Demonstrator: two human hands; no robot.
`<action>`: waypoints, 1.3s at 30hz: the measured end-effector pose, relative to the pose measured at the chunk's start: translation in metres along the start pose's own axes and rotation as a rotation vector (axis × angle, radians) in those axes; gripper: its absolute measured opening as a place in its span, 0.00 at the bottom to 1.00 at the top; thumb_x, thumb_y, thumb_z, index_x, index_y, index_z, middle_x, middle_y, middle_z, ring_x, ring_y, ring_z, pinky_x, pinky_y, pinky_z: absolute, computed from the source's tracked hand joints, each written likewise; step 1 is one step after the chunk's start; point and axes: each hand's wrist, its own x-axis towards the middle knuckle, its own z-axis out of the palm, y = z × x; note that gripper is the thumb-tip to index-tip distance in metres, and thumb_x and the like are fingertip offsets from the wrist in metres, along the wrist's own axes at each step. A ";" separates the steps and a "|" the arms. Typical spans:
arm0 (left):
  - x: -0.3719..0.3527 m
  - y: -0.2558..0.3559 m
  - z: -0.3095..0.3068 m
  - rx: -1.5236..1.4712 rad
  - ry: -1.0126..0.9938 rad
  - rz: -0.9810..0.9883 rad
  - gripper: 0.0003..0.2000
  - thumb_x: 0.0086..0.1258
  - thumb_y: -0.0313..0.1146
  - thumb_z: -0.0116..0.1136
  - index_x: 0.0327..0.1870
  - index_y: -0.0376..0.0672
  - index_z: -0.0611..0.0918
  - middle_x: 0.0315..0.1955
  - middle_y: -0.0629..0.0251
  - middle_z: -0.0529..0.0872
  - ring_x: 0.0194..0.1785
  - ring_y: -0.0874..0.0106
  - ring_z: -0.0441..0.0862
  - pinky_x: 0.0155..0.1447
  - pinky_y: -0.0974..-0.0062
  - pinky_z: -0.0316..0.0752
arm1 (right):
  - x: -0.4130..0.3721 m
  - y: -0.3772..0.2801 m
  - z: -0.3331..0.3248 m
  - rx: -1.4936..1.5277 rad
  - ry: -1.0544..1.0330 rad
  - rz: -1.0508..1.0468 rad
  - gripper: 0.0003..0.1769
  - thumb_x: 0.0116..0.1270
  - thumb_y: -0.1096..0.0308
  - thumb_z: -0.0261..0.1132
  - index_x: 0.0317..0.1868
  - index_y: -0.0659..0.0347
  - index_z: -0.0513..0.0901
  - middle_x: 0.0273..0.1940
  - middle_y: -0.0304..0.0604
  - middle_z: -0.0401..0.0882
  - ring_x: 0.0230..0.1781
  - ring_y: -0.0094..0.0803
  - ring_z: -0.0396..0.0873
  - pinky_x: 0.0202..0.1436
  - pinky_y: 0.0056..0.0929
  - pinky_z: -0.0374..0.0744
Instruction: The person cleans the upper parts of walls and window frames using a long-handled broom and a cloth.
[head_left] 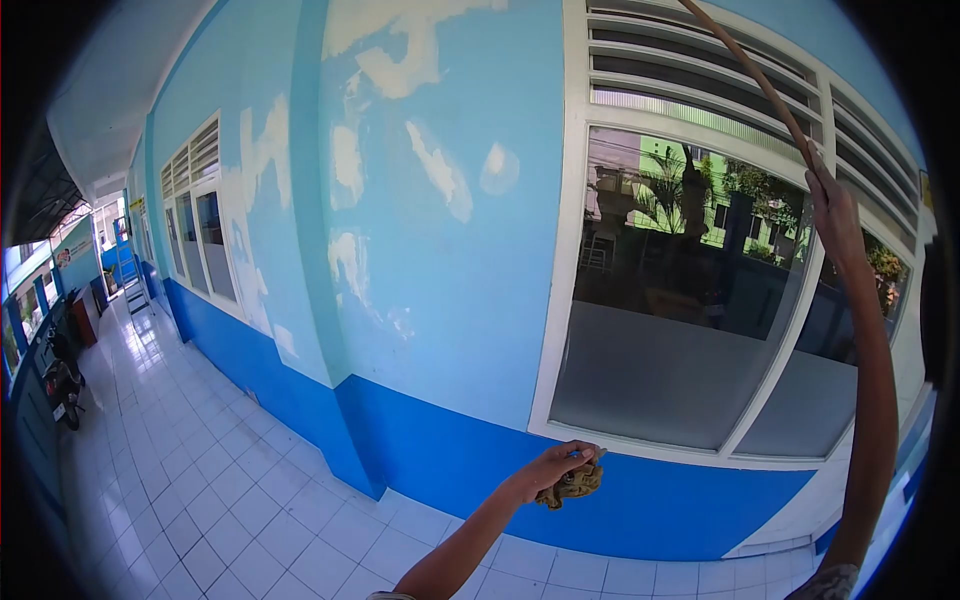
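Observation:
My left hand [550, 472] is closed on a crumpled yellow-brown cloth [574, 484], low in front of the blue lower wall, below the window sill. My right hand [833, 215] is raised at the right and wrapped round a long thin wooden stick [760, 80]. The stick slants up and left from my hand, across the white louvres [690, 62] above the window. Its upper end is out of view. Behind my right hand is the white window frame [785, 375] with its dark reflecting glass [690, 270].
A light blue wall [450, 300] with whitish patches stands ahead, with a pillar [318, 200] at its left. White floor tiles [230, 490] run along a corridor. Far left are a parked motorcycle [64, 385] and a ladder [130, 275]. Another louvred window [200, 215] is farther along.

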 end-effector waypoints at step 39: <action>-0.009 0.025 0.082 0.079 0.539 0.340 0.32 0.76 0.66 0.44 0.47 0.40 0.82 0.27 0.71 0.78 0.30 0.77 0.73 0.37 0.73 0.70 | -0.417 -0.280 -0.025 0.163 -0.484 0.157 0.31 0.69 0.74 0.63 0.73 0.59 0.69 0.23 0.46 0.70 0.11 0.37 0.69 0.13 0.35 0.72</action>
